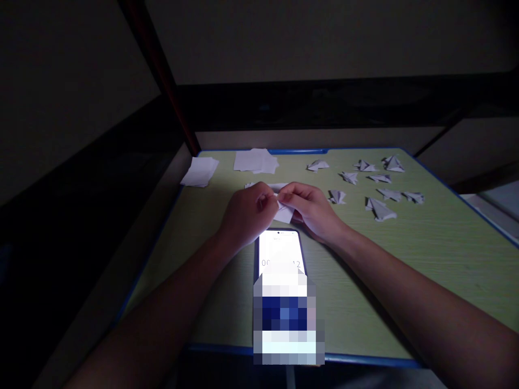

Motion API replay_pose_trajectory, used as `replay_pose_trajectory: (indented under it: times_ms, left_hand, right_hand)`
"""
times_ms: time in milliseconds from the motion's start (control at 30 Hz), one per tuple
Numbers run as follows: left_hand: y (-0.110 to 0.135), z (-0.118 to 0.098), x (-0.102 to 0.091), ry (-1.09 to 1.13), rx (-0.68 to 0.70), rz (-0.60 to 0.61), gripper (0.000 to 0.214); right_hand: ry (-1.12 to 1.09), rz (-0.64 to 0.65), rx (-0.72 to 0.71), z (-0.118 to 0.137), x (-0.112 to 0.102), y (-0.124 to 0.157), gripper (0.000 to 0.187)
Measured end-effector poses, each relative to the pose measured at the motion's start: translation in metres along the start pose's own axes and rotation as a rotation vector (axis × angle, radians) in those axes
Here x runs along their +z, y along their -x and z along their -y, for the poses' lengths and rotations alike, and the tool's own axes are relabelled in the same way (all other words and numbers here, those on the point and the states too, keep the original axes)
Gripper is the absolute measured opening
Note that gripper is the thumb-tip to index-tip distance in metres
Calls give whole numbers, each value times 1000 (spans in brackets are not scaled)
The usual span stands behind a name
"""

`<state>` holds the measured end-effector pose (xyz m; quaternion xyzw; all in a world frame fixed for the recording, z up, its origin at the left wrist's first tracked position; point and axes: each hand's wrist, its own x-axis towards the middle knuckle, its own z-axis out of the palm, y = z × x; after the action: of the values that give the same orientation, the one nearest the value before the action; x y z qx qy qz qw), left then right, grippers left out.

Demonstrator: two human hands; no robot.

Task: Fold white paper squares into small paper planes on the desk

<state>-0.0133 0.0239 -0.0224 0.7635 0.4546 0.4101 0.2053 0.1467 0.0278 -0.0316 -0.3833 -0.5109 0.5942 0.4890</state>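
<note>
My left hand [252, 212] and my right hand [311, 209] meet above the middle of the table, fingers pinched on one small piece of white paper [285, 214]. The paper shows folded edges between and below the fingertips; much of it is hidden by my hands. Just beyond them lies another white paper [279, 187], mostly covered by my hands. Nearer to me, a lit phone [279, 248] with digits on its screen lies below my wrists, its lower part blurred out by large pixels.
Several folded paper figures [379, 209] are spread over the table's right side. Two stacks of white paper, one at the left edge [199, 172] and one at the back [254, 161], lie on the light green table [425, 281]. A dark wall stands behind its blue rim.
</note>
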Motion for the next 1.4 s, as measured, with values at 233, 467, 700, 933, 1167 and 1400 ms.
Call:
replay_pose_trajectory:
  times_ms: [233,467,700,933,1167,1400]
  left_hand:
    - [0,1,0,13,0,-5,13]
    - [-1,2,1,16,-7,-7,14]
    - [-1,0,0,28,-39,-8,14]
    - [-2,-2,-1,63,-72,-28,14]
    - [-3,0,1,126,-79,-29,15]
    - [-3,1,1,220,-118,14,17]
  right_hand:
    - [-14,4,9,-2,0,-1,11]
    - [-37,-9,9,-1,0,-1,11]
    - [-93,-22,-3,0,1,-2,10]
    - [-89,-14,15,3,2,0,9]
    - [-93,-11,15,3,1,0,8]
    - [-113,-16,-8,2,1,-1,9]
